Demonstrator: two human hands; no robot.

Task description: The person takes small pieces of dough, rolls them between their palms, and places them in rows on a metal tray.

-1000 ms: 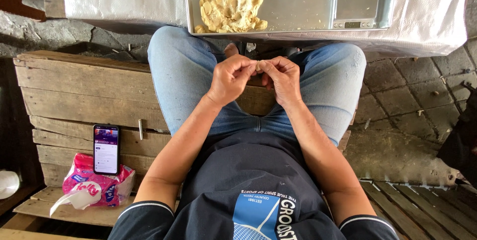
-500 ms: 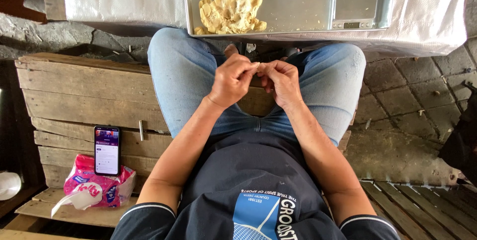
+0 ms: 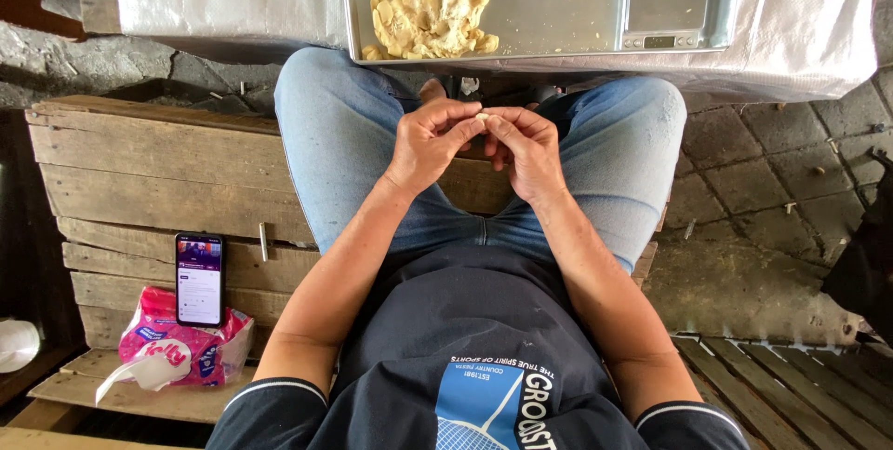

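Left hand [image 3: 430,141] and right hand [image 3: 527,147] fingers pinched together on small pale piece [image 3: 482,118], above lap, tray [image 3: 558,3] of dough pieces [image 3: 430,17] ahead

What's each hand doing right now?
Left hand: pinching the small pale dough piece.
Right hand: pinching the same piece.

Wood bench [image 3: 139,171]: phone [image 3: 199,278], pink tissue pack [image 3: 177,352].

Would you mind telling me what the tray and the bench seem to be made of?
The tray looks like bare metal, perhaps aluminium or steel: dull grey sheen, thin raised rim. The bench seems unfinished wood: weathered planks with visible grain, gaps and cracks.
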